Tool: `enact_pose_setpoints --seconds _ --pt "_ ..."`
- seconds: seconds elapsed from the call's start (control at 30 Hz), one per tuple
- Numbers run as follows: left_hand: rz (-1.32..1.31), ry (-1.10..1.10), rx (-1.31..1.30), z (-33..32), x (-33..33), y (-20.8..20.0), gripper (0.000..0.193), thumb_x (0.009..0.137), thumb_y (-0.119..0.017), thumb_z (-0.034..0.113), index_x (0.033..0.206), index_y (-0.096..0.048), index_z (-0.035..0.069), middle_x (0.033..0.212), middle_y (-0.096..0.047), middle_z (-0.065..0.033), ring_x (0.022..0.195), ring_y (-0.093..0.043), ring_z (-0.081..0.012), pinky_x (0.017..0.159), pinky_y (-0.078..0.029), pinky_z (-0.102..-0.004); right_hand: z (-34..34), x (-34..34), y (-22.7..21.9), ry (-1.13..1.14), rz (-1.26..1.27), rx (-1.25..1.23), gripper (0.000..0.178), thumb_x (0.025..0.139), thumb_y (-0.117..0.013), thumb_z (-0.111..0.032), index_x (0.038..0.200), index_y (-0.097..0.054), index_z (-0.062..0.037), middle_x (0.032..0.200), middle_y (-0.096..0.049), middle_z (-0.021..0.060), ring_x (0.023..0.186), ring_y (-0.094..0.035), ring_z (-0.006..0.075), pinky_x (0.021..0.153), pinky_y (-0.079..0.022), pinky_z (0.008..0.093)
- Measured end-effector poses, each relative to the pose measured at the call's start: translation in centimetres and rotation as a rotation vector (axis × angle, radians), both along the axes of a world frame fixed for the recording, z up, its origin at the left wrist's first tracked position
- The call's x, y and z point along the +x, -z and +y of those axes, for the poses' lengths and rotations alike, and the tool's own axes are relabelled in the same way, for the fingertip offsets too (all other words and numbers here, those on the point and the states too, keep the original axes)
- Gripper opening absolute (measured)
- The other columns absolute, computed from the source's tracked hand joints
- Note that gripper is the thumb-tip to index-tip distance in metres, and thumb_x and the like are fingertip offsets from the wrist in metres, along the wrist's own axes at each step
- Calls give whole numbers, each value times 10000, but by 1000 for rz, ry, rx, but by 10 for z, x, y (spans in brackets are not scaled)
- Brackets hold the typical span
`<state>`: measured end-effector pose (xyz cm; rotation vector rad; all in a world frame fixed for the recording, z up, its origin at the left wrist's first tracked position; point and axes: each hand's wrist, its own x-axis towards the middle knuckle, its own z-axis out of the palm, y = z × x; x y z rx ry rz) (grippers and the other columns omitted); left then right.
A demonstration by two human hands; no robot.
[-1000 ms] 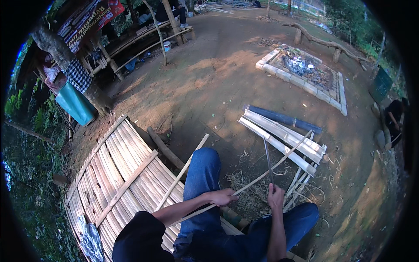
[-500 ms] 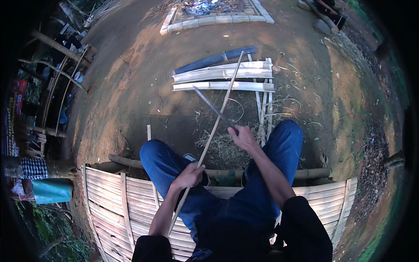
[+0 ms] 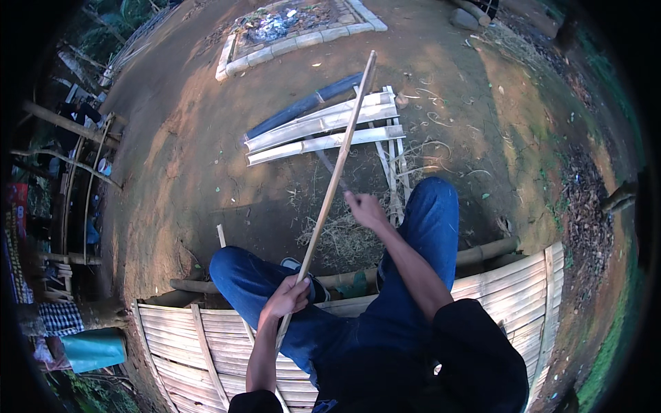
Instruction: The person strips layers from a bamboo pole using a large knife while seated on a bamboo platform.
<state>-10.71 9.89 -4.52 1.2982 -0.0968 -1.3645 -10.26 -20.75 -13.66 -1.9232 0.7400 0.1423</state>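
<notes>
A long, pale bamboo strip (image 3: 339, 162) slants up and away from my lap. My left hand (image 3: 288, 297) is closed round its lower part, above my left thigh. Between my knees, my right hand (image 3: 366, 210) grips a knife (image 3: 324, 161) with a long, narrow, dark blade. The blade points away to the left and passes behind the strip in this view. Whether blade and strip touch I cannot tell. My right fingers hide most of the knife's handle.
Split bamboo pieces (image 3: 323, 143) and a dark bamboo pole (image 3: 303, 104) lie ahead on thin slats (image 3: 391, 148). Curly shavings (image 3: 337, 241) litter the ground between my feet. I sit on a bamboo-slat platform (image 3: 182, 344). Farther off is a brick-edged fire pit (image 3: 296, 45).
The whole view has shifted and tilted. The strip now shows a broader face, and the knife's blade has drawn down and back, crossing behind the strip. Both hands keep their holds.
</notes>
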Motion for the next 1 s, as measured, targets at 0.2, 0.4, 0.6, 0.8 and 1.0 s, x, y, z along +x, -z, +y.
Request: enact_pose_setpoints --seconds 0.2,0.4,0.6,0.8,1.0 --pt "-116 72 17 -21 -1 17 358 1057 -376 324 768 -396 113 537 -322 64 375 -305 -40 340 -244 -215 72 -33 0 -418 -30 -227 567 903 -517 -567 909 -719 -37 771 -673 232 727 -667 398 695 -517 492" --pt "-520 -4 176 -24 1 6 480 1059 -319 393 792 -499 37 489 -427 -6 384 -408 -103 396 -339 -271 41 -13 51 114 220 384 721 928 -381 -679 665 -561 -31 604 -578 97 485 -568 186 467 -461 354" --pt "-678 -103 263 -17 4 20 464 1036 -429 355 736 -548 22 511 -496 -16 477 -468 -95 482 -383 -279 24 -9 10 619 -120 945 672 884 -338 -772 708 -385 -125 509 -338 -46 361 -334 96 364 -317 262" --pt "-694 -47 160 -25 3 24 359 1021 -486 281 758 -540 42 564 -517 10 480 -480 -62 447 -376 -233 37 -31 -10 -46 -563 -68 491 933 -559 -448 688 -577 -22 565 -574 116 481 -564 238 487 -425 402" --pt "-703 -160 243 -30 -4 25 224 941 -615 185 845 -609 -17 610 -582 -42 530 -563 -116 490 -438 -286 73 -50 -40 -601 -586 -437 520 785 -655 -585 739 -608 -69 604 -619 158 563 -647 330 534 -507 429"
